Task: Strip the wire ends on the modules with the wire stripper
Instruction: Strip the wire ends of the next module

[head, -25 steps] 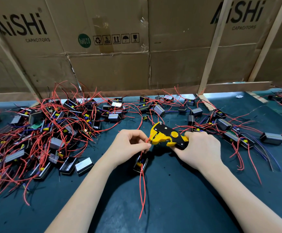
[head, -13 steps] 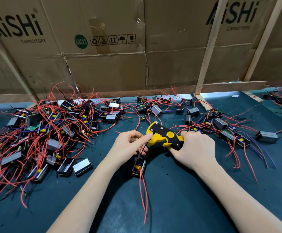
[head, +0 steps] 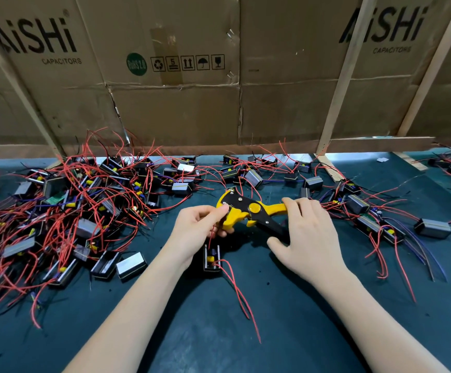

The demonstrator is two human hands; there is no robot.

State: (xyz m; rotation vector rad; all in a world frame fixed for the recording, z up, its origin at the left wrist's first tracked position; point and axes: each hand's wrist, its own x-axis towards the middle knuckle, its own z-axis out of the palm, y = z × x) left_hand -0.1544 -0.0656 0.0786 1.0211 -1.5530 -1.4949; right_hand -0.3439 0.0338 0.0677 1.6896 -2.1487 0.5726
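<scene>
Covering bench [head: 273, 332]: dark mat; cardboard wall [head: 181, 111] behind.

Electronics assembly workshop: heaped wired modules [head: 65, 211], capacitor cartons [head: 165, 76], dark bench mat [head: 273, 332].

Both bare forearms reach up from the lower frame toward its centre. The left hand [head: 201, 227] has its fingers curled, thumb and forefinger pinched together. The right hand [head: 306, 235], palm down, has its fingers wrapped forward and thumb spread toward the left.
</scene>
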